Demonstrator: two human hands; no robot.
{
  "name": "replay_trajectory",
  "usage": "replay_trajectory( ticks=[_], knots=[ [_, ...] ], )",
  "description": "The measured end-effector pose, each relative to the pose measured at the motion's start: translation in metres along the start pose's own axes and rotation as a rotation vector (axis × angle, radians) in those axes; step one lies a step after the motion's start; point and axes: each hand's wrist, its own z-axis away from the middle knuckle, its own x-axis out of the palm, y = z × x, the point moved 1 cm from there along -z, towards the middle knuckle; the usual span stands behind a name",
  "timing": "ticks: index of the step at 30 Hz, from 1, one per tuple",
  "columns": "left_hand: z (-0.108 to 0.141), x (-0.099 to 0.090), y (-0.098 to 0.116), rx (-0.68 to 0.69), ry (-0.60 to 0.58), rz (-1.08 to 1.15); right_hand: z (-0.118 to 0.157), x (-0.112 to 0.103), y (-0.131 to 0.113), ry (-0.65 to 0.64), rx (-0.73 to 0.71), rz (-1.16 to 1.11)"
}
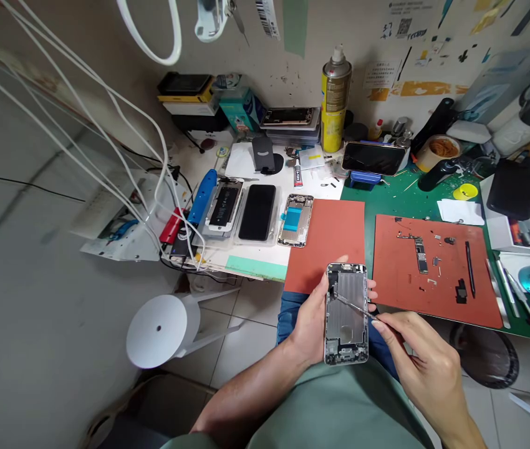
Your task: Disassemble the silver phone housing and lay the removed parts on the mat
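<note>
My left hand [310, 318] is wrapped round an opened phone housing [346, 321], holding it upright above my lap with its grey metal inside facing me. My right hand [421, 355] pinches a thin metal tool [356, 307], perhaps tweezers. Its tip reaches across the housing to the upper left part of the inside, near the dark edge strip. Whether the tip touches or grips anything there is too small to tell. Behind the housing, an orange-brown mat [325, 243] lies on the bench.
A second mat [396, 290] at right carries a logic board [421, 254], small parts and a black pry stick [469, 268]. Phone parts, including another housing [295, 220], lie on the left bench. A spray can [335, 100] stands behind. White cables [106, 125] hang at left above a stool [162, 330].
</note>
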Motion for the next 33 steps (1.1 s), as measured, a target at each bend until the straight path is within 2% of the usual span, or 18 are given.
replay_trajectory(
  ticks=[10, 20, 33],
  knots=[
    [-0.002, -0.003, -0.005, -0.029, -0.080, 0.021, 0.000, -0.002, 0.005, 0.002, -0.046, 0.018],
    [-0.003, 0.003, -0.010, -0.082, -0.053, 0.047, -0.002, -0.019, 0.018, -0.044, -0.119, 0.061],
    [-0.001, 0.001, -0.016, -0.112, -0.008, 0.066, 0.004, -0.016, 0.032, -0.068, -0.174, 0.005]
  ],
)
